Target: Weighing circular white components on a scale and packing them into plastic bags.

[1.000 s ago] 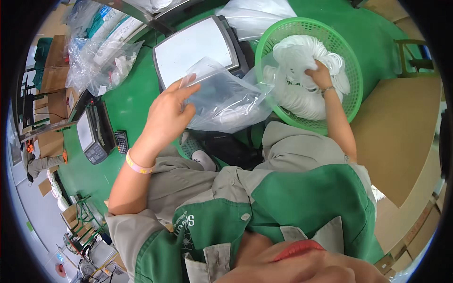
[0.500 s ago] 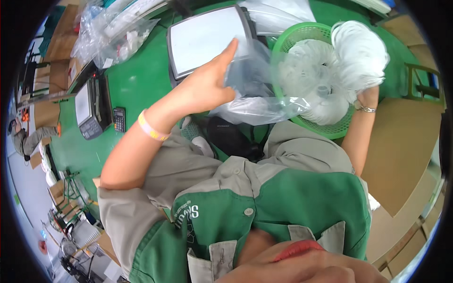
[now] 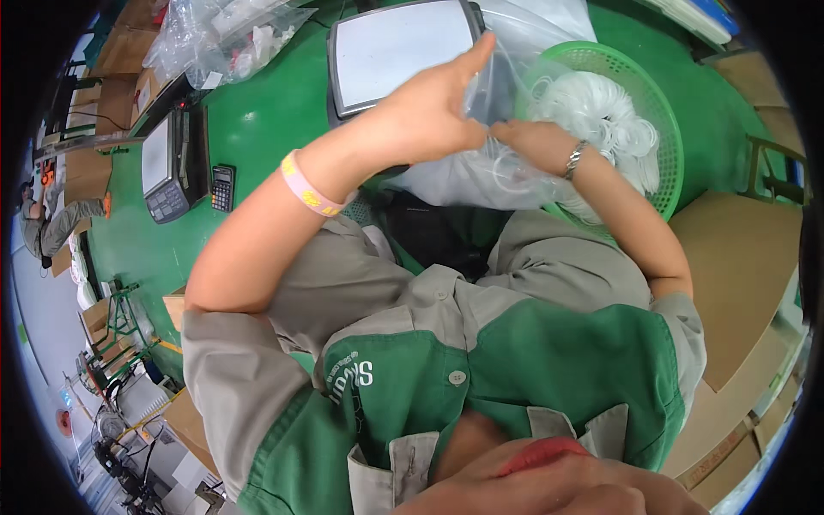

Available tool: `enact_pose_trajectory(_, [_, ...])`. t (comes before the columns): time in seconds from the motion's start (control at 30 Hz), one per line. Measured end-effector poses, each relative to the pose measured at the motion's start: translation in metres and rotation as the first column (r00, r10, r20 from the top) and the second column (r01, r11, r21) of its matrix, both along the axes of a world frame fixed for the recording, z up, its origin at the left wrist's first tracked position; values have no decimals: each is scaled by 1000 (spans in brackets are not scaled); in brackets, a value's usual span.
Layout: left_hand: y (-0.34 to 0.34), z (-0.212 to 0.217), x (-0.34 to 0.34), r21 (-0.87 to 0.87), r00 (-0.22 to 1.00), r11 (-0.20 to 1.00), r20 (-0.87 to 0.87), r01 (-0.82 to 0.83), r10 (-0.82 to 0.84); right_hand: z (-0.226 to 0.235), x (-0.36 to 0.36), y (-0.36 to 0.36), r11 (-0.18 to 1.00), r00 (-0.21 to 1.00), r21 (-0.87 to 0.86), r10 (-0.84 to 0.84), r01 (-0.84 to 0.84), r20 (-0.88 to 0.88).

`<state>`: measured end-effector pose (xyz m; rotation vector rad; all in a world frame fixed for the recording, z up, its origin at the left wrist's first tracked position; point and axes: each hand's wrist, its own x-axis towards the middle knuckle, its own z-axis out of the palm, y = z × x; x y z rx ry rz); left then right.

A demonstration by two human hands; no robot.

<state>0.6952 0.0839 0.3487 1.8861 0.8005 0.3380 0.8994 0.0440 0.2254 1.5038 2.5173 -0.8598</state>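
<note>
A clear plastic bag (image 3: pixel 491 176) hangs below my two hands, its film reaching up past the fingers. My left hand (image 3: pixel 438 112) holds the bag's mouth, with the index finger stretched out along it and the thumb toward the right. Against that thumb, the fingertips of my right hand (image 3: pixel 539 146) are closed at the bag's edge. Faint curved white lines, like thin rings, show through the film under the right hand. To the right, a green perforated basket (image 3: pixel 674 142) holds a heap of thin white plastic rings (image 3: pixel 592 99); my right wrist passes over its near side.
A scale with a white platform (image 3: pixel 403 56) stands beyond my left hand. Farther left are a second scale (image 3: pixel 157 172) and a black calculator (image 3: pixel 223 187). Crumpled plastic bags (image 3: pixel 215 43) lie at the upper left. Brown cardboard (image 3: pixel 730 275) is on the right.
My right hand has come left from the basket to the bag's mouth; the bundle of rings it held up is no longer seen there. My left hand has shifted slightly right and up.
</note>
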Motion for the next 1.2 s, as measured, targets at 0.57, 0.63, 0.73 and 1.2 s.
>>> enact_pose_trajectory(0.57, [89, 88, -108, 313, 899, 844, 196, -435, 391, 140, -41, 154, 839, 986, 521, 162, -158, 38])
enact_pose_trajectory(0.63, [141, 34, -109, 446, 935, 823, 124, -352, 333, 105, -42, 173, 910, 985, 398, 49, -113, 168])
enact_pose_trajectory(0.73, [128, 59, -77, 369, 924, 848, 205, -380, 324, 103, -41, 171, 901, 964, 433, -120, 6, 238])
enact_pose_trajectory(1.2, [165, 39, -113, 121, 770, 841, 486, -527, 413, 151, 6, 169, 999, 598, -35, -22, -10, -801])
